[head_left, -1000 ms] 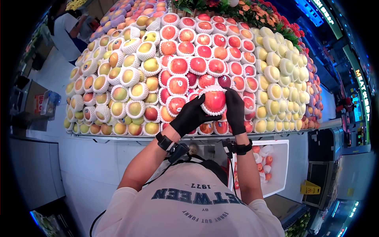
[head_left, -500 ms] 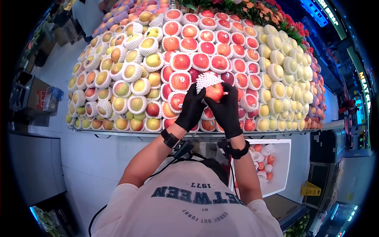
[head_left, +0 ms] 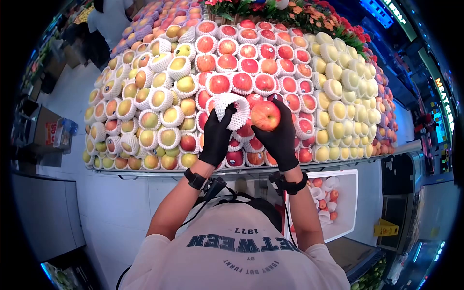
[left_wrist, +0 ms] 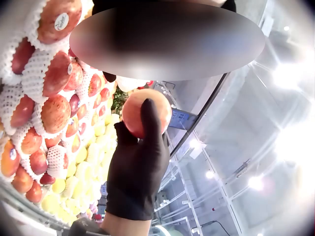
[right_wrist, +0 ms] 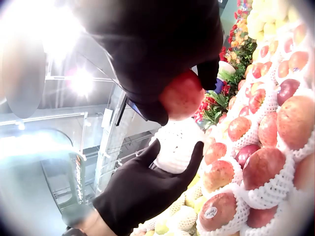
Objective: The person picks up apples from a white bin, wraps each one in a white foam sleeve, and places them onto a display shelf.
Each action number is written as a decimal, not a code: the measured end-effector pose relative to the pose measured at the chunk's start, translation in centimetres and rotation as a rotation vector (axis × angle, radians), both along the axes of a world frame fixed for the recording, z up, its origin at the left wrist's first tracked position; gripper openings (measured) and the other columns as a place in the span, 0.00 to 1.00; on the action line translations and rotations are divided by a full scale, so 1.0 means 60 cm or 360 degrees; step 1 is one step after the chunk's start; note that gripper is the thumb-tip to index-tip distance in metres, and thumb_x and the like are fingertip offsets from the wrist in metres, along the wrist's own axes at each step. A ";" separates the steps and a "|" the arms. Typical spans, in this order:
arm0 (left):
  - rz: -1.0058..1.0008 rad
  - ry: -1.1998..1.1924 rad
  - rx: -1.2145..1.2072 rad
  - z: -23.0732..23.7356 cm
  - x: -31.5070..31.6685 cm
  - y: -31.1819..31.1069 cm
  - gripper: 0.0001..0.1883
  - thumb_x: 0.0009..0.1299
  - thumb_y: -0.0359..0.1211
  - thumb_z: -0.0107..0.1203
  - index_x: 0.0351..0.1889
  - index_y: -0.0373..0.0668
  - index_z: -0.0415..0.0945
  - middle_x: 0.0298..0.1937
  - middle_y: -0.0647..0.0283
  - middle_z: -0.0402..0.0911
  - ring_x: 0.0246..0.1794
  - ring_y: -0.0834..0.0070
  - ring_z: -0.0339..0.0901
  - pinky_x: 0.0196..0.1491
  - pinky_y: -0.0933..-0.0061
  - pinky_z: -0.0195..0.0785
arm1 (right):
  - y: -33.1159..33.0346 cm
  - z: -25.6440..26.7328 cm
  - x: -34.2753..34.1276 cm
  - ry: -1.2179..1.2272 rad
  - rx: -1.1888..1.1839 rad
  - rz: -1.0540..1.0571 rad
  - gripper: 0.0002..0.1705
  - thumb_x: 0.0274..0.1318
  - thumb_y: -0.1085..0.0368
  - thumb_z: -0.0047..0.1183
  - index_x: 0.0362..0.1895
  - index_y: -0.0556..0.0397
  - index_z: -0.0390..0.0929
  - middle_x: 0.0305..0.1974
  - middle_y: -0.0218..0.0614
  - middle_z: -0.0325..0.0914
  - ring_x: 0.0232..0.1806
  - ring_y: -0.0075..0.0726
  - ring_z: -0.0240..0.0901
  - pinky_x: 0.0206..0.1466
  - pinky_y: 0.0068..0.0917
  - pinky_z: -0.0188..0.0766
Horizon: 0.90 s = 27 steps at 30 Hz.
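In the head view my black-gloved left hand [head_left: 215, 140] pinches a white foam net sleeve [head_left: 223, 102], whose round opening faces right. Just beside it, my gloved right hand [head_left: 281, 142] grips a bare red apple [head_left: 266, 116], thumb below and fingers round its right side. Apple and sleeve are separate, held over the sloping display of red apples in nets. From the right wrist the apple [right_wrist: 183, 96] appears close above the sleeve [right_wrist: 178, 145], which sits between the left thumb and fingers. The left wrist view shows the right hand [left_wrist: 138, 172] round the apple [left_wrist: 134, 115].
Netted red apples [head_left: 219, 84] fill the middle of the stand, between yellow-green fruit [head_left: 170, 116] on the left and pale yellow fruit [head_left: 340, 110] on the right. A white box [head_left: 356, 193] with apples and nets stands below the right forearm. Flowers [head_left: 314, 19] line the back.
The apple was in its net, held between both hands. The net has come off: the left hand moved left with it, while the right hand keeps the bare apple.
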State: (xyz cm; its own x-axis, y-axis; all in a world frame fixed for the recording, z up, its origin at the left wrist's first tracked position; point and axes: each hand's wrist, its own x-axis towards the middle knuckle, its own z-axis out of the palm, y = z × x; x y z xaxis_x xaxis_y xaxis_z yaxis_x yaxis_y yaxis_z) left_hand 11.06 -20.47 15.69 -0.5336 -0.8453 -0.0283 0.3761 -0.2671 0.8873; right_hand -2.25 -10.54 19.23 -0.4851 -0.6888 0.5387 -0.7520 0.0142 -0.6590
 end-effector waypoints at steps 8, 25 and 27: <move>0.0170 -0.0082 -0.0393 -0.022 0.076 -0.010 0.18 0.72 0.30 0.48 0.58 0.34 0.71 0.56 0.58 0.76 0.56 0.72 0.73 0.59 0.72 0.65 | 0.002 0.003 -0.027 0.0116 -0.0078 -0.0012 0.41 0.33 0.65 0.72 0.56 0.55 0.66 0.52 0.43 0.71 0.55 0.46 0.69 0.59 0.37 0.66; -0.0479 0.0247 0.0260 -0.063 0.160 -0.009 0.24 0.67 0.19 0.47 0.63 0.34 0.61 0.59 0.48 0.72 0.48 0.63 0.78 0.35 0.73 0.74 | 0.063 -0.034 -0.011 -0.0385 0.0088 -0.0263 0.29 0.38 0.64 0.68 0.47 0.57 0.70 0.37 0.36 0.81 0.38 0.34 0.79 0.42 0.31 0.76; -0.0358 0.0060 0.0116 -0.084 0.158 0.000 0.21 0.67 0.19 0.47 0.60 0.35 0.66 0.40 0.62 0.73 0.29 0.77 0.71 0.27 0.79 0.63 | 0.079 -0.038 0.001 -0.0719 -0.0002 -0.0129 0.29 0.38 0.65 0.68 0.47 0.57 0.70 0.36 0.35 0.81 0.39 0.33 0.79 0.43 0.31 0.76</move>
State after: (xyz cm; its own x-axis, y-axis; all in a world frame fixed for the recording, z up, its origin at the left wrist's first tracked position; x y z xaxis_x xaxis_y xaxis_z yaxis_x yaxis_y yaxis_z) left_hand 20.56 -20.46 10.65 -0.7098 -0.7017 -0.0614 0.3324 -0.4106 0.8491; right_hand -2.21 -5.79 16.95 -0.7239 -0.6383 0.2618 -0.3859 0.0601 -0.9206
